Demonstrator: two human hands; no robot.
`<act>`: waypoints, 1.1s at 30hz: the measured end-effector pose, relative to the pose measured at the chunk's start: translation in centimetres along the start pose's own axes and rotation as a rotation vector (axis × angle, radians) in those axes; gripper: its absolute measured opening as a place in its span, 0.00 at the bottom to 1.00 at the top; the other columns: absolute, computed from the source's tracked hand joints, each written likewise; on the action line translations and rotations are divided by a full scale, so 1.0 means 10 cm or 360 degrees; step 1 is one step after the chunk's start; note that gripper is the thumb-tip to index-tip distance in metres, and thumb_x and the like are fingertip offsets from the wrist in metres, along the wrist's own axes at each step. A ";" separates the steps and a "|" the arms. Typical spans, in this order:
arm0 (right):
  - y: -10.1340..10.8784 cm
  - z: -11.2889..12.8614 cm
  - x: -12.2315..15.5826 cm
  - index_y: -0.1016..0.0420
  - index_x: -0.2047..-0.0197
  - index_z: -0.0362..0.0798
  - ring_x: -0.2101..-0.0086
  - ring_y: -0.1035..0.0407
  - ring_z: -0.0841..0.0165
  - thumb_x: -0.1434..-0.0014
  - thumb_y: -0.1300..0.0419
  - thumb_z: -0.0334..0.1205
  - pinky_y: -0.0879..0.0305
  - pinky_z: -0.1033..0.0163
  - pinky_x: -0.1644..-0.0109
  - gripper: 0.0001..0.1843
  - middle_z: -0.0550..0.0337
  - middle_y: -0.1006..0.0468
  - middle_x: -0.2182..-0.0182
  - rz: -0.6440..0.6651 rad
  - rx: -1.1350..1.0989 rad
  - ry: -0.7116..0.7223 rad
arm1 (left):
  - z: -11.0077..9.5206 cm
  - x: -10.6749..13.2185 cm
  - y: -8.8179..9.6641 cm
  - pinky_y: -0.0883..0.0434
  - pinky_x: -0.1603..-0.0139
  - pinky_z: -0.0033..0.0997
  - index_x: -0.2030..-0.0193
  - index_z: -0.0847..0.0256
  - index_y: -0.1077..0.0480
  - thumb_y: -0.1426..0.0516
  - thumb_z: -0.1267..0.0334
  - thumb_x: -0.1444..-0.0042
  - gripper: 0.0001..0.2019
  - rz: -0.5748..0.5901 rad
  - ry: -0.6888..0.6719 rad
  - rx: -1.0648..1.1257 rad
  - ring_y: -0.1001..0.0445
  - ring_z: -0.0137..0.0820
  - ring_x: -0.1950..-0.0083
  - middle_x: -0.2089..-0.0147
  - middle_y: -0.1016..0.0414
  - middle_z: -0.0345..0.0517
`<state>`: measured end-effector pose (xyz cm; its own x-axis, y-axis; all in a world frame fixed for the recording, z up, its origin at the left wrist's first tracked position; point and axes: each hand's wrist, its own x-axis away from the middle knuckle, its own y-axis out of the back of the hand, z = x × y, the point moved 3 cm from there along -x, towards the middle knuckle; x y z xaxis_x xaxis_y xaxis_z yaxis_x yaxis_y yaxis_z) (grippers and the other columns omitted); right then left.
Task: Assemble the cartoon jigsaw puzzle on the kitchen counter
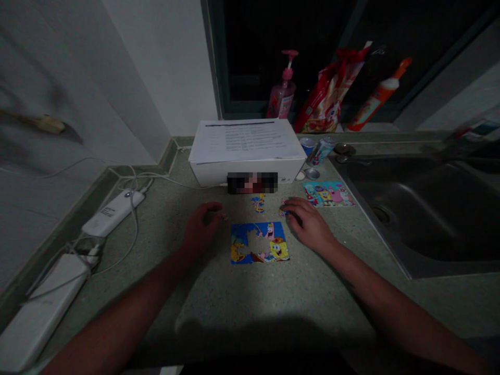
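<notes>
A small cartoon jigsaw puzzle (pixel 260 242), partly assembled with a gap in its middle, lies on the speckled countertop (pixel 250 297). My left hand (pixel 202 225) rests just left of it, fingers curled near a tiny loose piece (pixel 224 216). My right hand (pixel 307 221) lies to the puzzle's upper right, fingers bent over a loose piece (pixel 283 211) at its fingertips. A few joined loose pieces (pixel 258 203) sit between the hands, above the puzzle. A picture card (pixel 328 194) with the same cartoon lies further right.
A white box (pixel 246 165) topped with printed paper stands behind the puzzle. Two white power strips (pixel 113 212) (pixel 39 307) with cables lie at left. A steel sink (pixel 422 213) is at right. A pump bottle (pixel 282 94), a red bag (pixel 328 99) and another bottle (pixel 377 96) stand on the window ledge.
</notes>
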<state>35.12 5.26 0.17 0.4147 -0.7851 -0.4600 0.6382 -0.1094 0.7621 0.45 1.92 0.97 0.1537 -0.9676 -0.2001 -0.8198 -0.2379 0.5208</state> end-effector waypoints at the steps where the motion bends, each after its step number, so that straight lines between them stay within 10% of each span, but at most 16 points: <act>1: 0.00 0.00 0.00 0.18 0.45 0.52 0.39 0.26 0.50 0.28 0.44 0.32 0.28 0.33 0.32 0.15 0.47 0.16 0.44 -0.0003 -0.0001 0.0005 | 0.00 0.00 0.00 0.23 0.36 0.55 0.50 0.53 0.23 0.40 0.55 0.37 0.12 0.0002 -0.0005 0.0001 0.16 0.47 0.44 0.48 0.14 0.52; 33: 0.04 -0.01 0.02 0.22 0.35 0.53 0.39 0.25 0.51 0.35 0.47 0.25 0.28 0.35 0.32 0.29 0.48 0.18 0.42 -0.0031 -0.0038 -0.0166 | 0.03 0.00 0.01 0.22 0.35 0.55 0.48 0.52 0.22 0.39 0.53 0.37 0.13 0.0010 -0.0010 0.0029 0.16 0.47 0.43 0.47 0.14 0.52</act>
<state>35.53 5.12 0.34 0.3332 -0.8421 -0.4240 0.6614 -0.1118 0.7416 0.21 1.94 0.78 0.1453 -0.9686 -0.2019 -0.8308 -0.2303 0.5067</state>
